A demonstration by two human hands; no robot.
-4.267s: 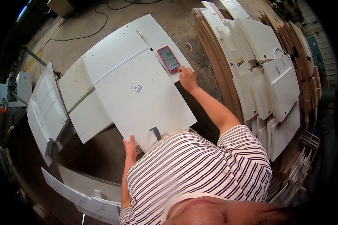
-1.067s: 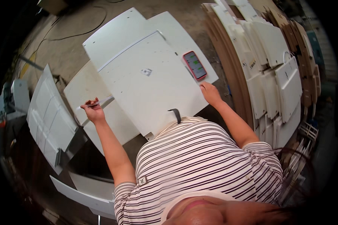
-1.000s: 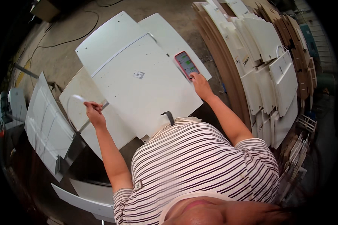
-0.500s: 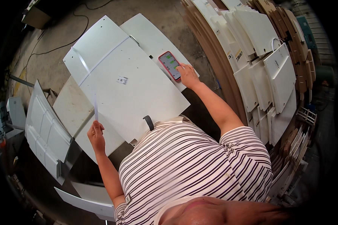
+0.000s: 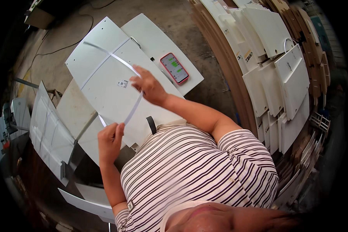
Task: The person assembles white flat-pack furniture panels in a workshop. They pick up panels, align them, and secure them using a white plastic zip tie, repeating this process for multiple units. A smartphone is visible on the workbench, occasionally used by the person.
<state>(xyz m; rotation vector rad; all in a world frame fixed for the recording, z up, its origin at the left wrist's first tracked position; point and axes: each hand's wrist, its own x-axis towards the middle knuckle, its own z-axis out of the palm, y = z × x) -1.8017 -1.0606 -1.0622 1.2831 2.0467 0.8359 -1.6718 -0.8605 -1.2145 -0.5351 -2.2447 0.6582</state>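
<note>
A white panel stack (image 5: 98, 81) lies in front of me, with a paper label and a light band around its upper part. My left hand (image 5: 110, 142) is closed around a thin white strap (image 5: 132, 111) beside the stack's lower left edge. Over the middle of the top panel, my right hand (image 5: 150, 88) grips the same strap with bent fingers. One end of the strap sticks out toward the upper left; a slack length hangs between my hands. A phone in a red case (image 5: 174, 68) rests on a second white panel (image 5: 154, 33), its screen lit.
Tall stacks of white panels (image 5: 268, 31) and brown boards (image 5: 216, 50) stand on the right. More white panels (image 5: 48, 127) lean at the left. A dark cable (image 5: 62, 47) runs over the floor (image 5: 116, 7) at the back. A dark curved strip (image 5: 151, 125) sits by my shirt.
My right hand has left the phone, moved left over the panel stack and taken hold of the strap. My left hand has shifted slightly right, still with the strap.
</note>
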